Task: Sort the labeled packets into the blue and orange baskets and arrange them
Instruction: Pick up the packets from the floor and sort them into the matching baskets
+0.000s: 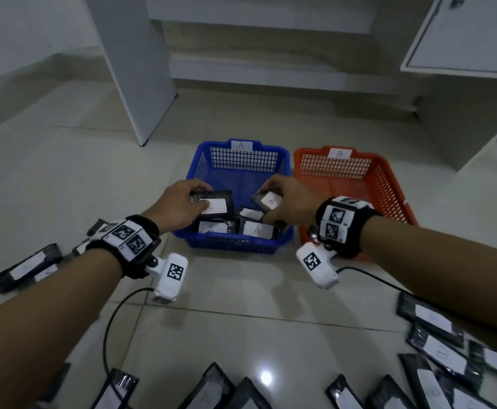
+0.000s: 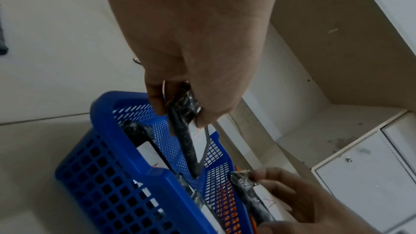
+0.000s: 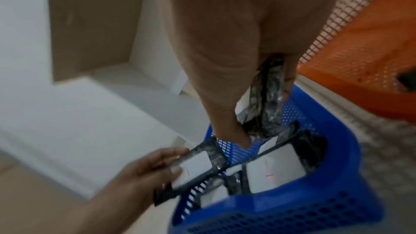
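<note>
The blue basket (image 1: 235,245) tagged "A" stands on the floor with the orange basket (image 1: 389,184) tagged "B" to its right. My left hand (image 1: 182,202) grips a black packet (image 1: 216,202) with a white "A" label over the blue basket's left side, seen in the left wrist view as a packet (image 2: 186,141) pinched edge-on. My right hand (image 1: 288,202) grips another labeled black packet (image 1: 266,199) over the basket's right side; the right wrist view shows that packet (image 3: 268,99) between thumb and fingers. Several labeled packets (image 1: 256,230) lie flat inside the blue basket.
Loose black packets lie on the tiled floor at the left (image 1: 26,268), along the near edge (image 1: 212,388) and at the right (image 1: 436,329). A white desk leg (image 1: 141,69) and a cabinet (image 1: 462,36) stand behind the baskets. Camera cables (image 1: 111,320) trail across the floor.
</note>
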